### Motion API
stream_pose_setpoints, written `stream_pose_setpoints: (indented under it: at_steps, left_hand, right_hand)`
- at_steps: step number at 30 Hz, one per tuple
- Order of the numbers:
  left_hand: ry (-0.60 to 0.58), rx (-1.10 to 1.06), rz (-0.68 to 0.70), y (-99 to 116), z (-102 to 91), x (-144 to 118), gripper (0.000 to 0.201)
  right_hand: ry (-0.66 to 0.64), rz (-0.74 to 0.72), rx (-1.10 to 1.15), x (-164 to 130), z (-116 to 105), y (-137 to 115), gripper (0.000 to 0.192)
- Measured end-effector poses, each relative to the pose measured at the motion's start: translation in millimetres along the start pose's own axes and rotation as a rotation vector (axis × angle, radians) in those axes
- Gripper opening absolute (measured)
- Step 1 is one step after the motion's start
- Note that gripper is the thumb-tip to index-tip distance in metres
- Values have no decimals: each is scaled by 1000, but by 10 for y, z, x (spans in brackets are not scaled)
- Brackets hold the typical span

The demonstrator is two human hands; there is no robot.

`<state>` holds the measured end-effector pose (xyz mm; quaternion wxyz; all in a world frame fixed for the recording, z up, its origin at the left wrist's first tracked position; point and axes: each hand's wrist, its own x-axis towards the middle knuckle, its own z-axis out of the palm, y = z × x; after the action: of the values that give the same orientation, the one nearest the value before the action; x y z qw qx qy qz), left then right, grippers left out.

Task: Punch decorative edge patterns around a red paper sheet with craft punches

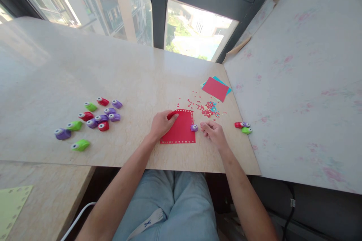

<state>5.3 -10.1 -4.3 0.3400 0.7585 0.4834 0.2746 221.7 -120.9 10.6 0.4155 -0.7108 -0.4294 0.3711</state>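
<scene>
A red paper sheet with punched holes along its edges lies on the beige table in front of me. My left hand rests on the sheet's upper left corner and pins it down. A small purple paper punch sits on the sheet's right edge. Just right of that punch my right hand lies on the table with fingers loosely curled; it holds nothing that I can see.
Several purple, green and red punches are scattered at the left. Red and blue paper bits lie beyond the sheet. Red and blue sheets are stacked at the far right, more punches at the table's right edge. A yellow punched sheet lies lower left.
</scene>
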Motion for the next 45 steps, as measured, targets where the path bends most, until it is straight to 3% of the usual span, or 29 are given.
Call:
stream_pose_setpoints:
  at_steps: [7,18,25,45]
  left_hand:
    - [-9,30,-9,-1,1,3,28]
    - [-21,59,-4,24,-16,-1,29]
    - [-19,64,0,26,-16,1,29]
    - [-21,78,-8,41,-25,-9,28]
  right_hand:
    - [-205,114,24,131,-115,-79,46]
    - [-255,134,-110,218,-71,-126,45]
    - [-386,183,-79,278,-90,-185,47]
    - [-387,195,-63,277,-90,-242,46]
